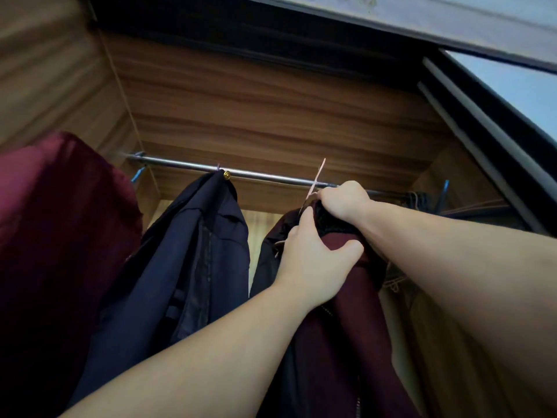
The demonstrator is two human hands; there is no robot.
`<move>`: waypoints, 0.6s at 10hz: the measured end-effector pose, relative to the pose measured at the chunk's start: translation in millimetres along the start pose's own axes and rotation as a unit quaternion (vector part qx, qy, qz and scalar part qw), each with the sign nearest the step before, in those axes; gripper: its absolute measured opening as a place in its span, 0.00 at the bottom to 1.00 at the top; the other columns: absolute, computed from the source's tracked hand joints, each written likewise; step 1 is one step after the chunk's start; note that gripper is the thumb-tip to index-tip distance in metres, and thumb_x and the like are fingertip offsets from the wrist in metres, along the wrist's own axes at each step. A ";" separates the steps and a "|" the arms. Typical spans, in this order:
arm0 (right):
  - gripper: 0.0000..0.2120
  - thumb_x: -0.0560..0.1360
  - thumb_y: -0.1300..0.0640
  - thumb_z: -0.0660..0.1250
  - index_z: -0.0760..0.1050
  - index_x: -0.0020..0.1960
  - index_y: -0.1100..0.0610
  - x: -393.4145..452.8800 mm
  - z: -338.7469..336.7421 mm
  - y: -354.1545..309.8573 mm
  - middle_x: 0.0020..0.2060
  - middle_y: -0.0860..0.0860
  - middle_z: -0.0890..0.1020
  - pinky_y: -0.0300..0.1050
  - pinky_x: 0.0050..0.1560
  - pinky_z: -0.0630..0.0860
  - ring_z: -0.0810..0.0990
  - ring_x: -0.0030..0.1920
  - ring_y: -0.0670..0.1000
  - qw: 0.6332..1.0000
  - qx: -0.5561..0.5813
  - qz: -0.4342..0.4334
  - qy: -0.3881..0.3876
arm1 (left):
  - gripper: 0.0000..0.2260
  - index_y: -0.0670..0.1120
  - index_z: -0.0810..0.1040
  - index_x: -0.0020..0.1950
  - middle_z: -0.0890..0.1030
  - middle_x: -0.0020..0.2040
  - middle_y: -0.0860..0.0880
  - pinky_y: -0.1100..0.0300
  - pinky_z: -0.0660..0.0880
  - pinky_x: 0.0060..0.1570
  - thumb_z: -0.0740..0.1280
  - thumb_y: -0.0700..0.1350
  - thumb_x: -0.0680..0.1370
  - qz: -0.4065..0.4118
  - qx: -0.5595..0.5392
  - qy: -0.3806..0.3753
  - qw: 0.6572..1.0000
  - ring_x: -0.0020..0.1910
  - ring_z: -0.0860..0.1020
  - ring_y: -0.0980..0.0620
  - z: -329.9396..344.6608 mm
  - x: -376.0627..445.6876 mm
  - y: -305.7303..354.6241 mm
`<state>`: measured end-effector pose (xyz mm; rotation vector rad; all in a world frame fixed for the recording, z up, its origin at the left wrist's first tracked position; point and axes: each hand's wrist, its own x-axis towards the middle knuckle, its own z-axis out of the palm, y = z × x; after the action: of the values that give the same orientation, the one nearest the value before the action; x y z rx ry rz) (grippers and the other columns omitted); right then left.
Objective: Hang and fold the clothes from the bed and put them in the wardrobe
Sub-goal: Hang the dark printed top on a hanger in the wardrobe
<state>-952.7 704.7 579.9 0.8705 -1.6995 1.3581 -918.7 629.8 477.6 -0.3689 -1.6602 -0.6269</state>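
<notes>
1. Wardrobe interior [271, 110]: wood-grain panels seen from below, with a metal rail [187, 167] running across the upper part from the left wall toward the right.
2. Maroon jacket [340, 321]: the garment being handled. It hangs just under the rail, right of centre, with a dark knitted collar [331, 221] at its top and a zip visible low on its front.
3. Pink hanger hook [318, 179]: a thin pale hook rising from the jacket's neck and crossing the rail. Whether it bears on the rail cannot be told.
4. Left hand [313, 260]: reaches up from the lower left, fingers and thumb curled round the jacket's shoulder fabric just below the collar, grasping it.
5. Right hand [343, 203]: enters from the right, clenched on the collar at the base of the hook, directly above the left hand.
6. Navy jacket [193, 257]: hangs from the rail left of the maroon jacket, with a gap between them showing the pale back panel.
7. Dark red garment [54, 236]: fills the left edge, close to the viewer, beside the navy jacket.
8. Sliding door track [482, 131]: dark rails slanting down the right side.
</notes>
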 end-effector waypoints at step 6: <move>0.13 0.79 0.59 0.53 0.75 0.57 0.60 55.6 47.7 -11.4 0.62 0.59 0.77 0.45 0.44 0.68 0.76 0.53 0.58 0.985 -0.142 -0.061 -0.072 | 0.30 0.55 0.72 0.63 0.79 0.54 0.57 0.59 0.71 0.47 0.65 0.62 0.62 -0.056 0.050 0.013 0.997 0.54 0.77 0.54 -16.1 41.9 -29.3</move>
<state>-975.9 653.4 628.1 0.9078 -1.8625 0.9625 -930.3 592.4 514.3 -0.1957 -1.6895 -0.6261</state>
